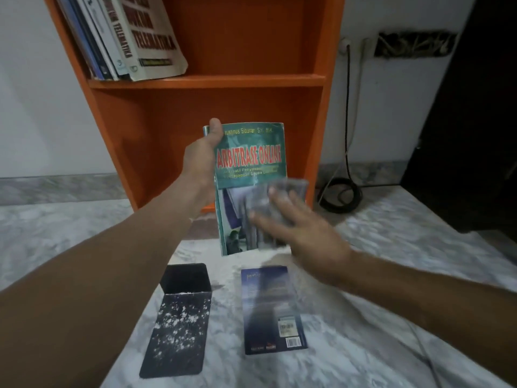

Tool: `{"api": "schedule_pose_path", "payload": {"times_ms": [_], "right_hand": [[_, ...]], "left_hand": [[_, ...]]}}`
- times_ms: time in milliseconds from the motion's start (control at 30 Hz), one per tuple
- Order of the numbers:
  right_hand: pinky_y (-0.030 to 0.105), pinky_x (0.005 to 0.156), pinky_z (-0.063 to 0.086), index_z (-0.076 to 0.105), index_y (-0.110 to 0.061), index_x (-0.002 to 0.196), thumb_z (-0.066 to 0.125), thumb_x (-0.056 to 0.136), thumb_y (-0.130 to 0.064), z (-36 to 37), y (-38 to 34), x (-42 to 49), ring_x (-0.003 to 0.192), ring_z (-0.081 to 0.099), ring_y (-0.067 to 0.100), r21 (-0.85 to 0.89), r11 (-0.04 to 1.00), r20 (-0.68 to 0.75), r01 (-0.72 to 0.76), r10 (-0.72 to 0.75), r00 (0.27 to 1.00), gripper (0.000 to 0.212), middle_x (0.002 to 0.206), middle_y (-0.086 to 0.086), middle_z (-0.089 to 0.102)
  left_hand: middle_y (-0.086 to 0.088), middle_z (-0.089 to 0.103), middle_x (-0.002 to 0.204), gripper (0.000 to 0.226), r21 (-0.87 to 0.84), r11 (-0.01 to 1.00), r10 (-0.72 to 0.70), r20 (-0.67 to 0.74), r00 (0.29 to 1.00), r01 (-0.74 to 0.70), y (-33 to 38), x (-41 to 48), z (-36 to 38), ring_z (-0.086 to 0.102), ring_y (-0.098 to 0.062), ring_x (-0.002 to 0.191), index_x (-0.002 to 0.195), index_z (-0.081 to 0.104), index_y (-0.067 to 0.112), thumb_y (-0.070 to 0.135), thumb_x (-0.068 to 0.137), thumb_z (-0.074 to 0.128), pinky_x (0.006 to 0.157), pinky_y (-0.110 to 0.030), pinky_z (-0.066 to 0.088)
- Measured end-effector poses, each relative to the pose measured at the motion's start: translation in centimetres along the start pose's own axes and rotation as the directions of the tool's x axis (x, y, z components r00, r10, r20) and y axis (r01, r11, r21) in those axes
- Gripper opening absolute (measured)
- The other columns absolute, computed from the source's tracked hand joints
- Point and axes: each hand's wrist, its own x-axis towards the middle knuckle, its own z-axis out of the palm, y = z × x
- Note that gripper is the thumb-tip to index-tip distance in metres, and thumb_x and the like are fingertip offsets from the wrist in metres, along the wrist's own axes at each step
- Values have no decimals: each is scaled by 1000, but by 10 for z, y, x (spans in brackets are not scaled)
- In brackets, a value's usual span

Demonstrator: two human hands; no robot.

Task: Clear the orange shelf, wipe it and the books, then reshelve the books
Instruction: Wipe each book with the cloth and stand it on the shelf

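Green book (pixel 249 163): left hand (pixel 199 161) grips its nine o'clock edge; right hand (pixel 307 233), fingers straight, presses cloth (pixel 294 184) at five o'clock.

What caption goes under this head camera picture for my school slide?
Left hand holds a green book up while the right hand rubs a cloth on its cover, before the orange shelf.
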Motion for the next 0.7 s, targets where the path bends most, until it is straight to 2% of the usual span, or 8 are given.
{"api": "schedule_pose_path", "payload": {"times_ms": [67, 133, 267, 400, 500, 533, 600, 700], "right_hand": [[41, 83, 53, 46, -30, 136, 42, 80, -2, 29, -5, -28, 127, 49, 43, -70, 978, 206, 197, -179, 962, 63, 148, 15, 41], [36, 71, 48, 56, -24, 124, 54, 85, -5, 43, -7, -41, 106, 60, 35, -14, 983, 401, 181, -161, 902, 43, 128, 8, 53], [31, 72, 38, 58, -22, 116, 60, 81, -4, 45, -9, -30, 101, 56, 29, 191, 974, 536, -124, 2, 844, 40, 114, 7, 58], [42, 72, 52, 53, -17, 93, 60, 77, -16, 67, 1, -9, 85, 60, 31, 325, 850, 724, -415, 59, 687, 17, 101, 21, 65], [46, 63, 43, 57, 5, 108, 60, 79, -14, 95, 9, -1, 72, 51, 37, 322, 801, 798, -504, 56, 600, 35, 105, 37, 55], [44, 61, 39, 55, 10, 113, 58, 84, -9, 103, 11, 1, 65, 45, 34, 306, 794, 824, -525, 56, 564, 35, 95, 36, 54], [38, 60, 32, 56, 5, 97, 54, 89, -5, 122, 15, 4, 59, 31, 26, 278, 794, 841, -540, 70, 536, 13, 76, 28, 46], [25, 50, 30, 47, -9, 77, 50, 95, -7, 148, 25, 8, 55, 32, 19, 196, 814, 831, -547, 158, 533, 18, 67, 10, 38]], "left_hand": [[-19, 68, 118, 62, -33, 999, 22, -61, 998, -24, -1, 1, -9, 68, -39, 103, 123, 61, 3, 55, 90, 55, 93, -61, 50], [-17, 73, 107, 53, -30, 998, 53, -155, 986, -58, -2, 3, -12, 71, -37, 95, 111, 65, 3, 51, 92, 56, 87, -59, 54], [0, 70, 69, 38, 198, 971, 189, -305, 934, -132, -13, 12, -6, 71, -16, 63, 77, 63, 14, 41, 100, 50, 63, -30, 61], [-5, 73, 82, 52, 391, 900, 341, -364, 867, -190, -32, 26, -11, 72, -23, 79, 78, 64, 12, 56, 96, 43, 77, -48, 59], [-5, 72, 82, 60, 461, 871, 375, -400, 836, -170, -49, 38, -16, 71, -23, 79, 80, 65, 9, 61, 94, 38, 76, -48, 58], [-5, 71, 80, 59, 471, 866, 381, -407, 830, -167, -54, 41, -17, 70, -23, 77, 77, 63, 9, 59, 96, 37, 74, -45, 58], [-3, 67, 73, 56, 505, 848, 403, -420, 813, -159, -65, 47, -21, 65, -22, 70, 68, 56, 13, 55, 100, 36, 65, -39, 52], [-5, 67, 73, 56, 514, 846, 391, -422, 818, -139, -80, 55, -29, 66, -23, 70, 64, 52, 16, 54, 100, 34, 67, -42, 53]]}}
